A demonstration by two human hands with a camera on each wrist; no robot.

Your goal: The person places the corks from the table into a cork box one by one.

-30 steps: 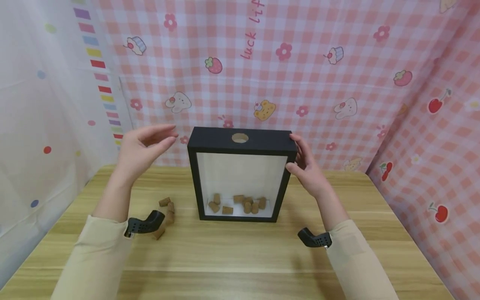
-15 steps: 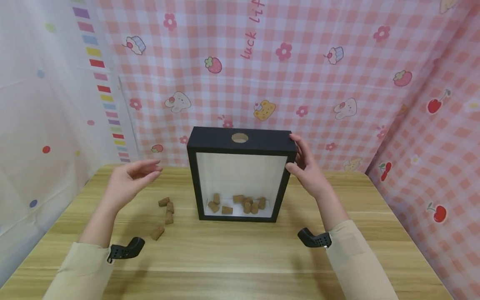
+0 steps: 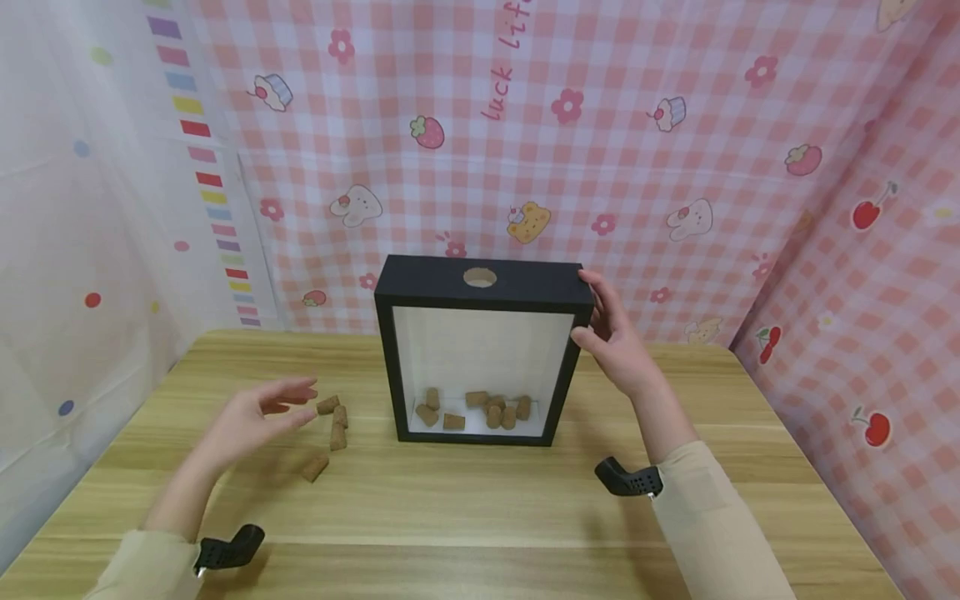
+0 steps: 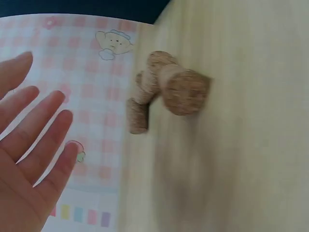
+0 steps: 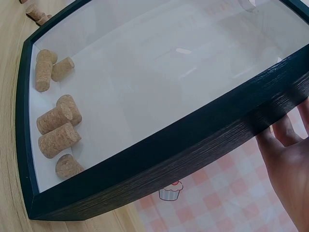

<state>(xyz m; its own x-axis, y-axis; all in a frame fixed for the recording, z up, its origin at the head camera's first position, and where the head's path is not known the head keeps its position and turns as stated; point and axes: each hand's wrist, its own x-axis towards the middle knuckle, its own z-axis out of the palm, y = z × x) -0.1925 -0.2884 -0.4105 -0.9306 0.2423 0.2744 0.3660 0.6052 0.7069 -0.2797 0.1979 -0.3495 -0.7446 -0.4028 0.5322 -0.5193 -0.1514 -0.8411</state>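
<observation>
Several loose cork stoppers (image 3: 338,435) lie on the table left of the box, and the left wrist view shows the same corks (image 4: 186,92) up close. Just to their left is my left hand (image 3: 255,421), fingers spread and relaxed, holding nothing. A black shadow box frame (image 3: 427,278) stands upright at the centre, with a clear front and a round hole in its top. Inside, several corks (image 3: 453,422) lie along its bottom. My right hand (image 3: 618,346) holds the box's upper right side, thumb at the front edge and fingers toward the back.
The wooden table (image 3: 465,508) extends around the box. Behind it hangs a pink checked curtain (image 3: 465,183), with a white dotted curtain (image 3: 82,225) on the left. A black wrist camera (image 3: 232,548) sits at the left cuff.
My left hand has come down from beside the box's top to near the loose corks on the table, moving slightly left. My right hand and the box have stayed in place.
</observation>
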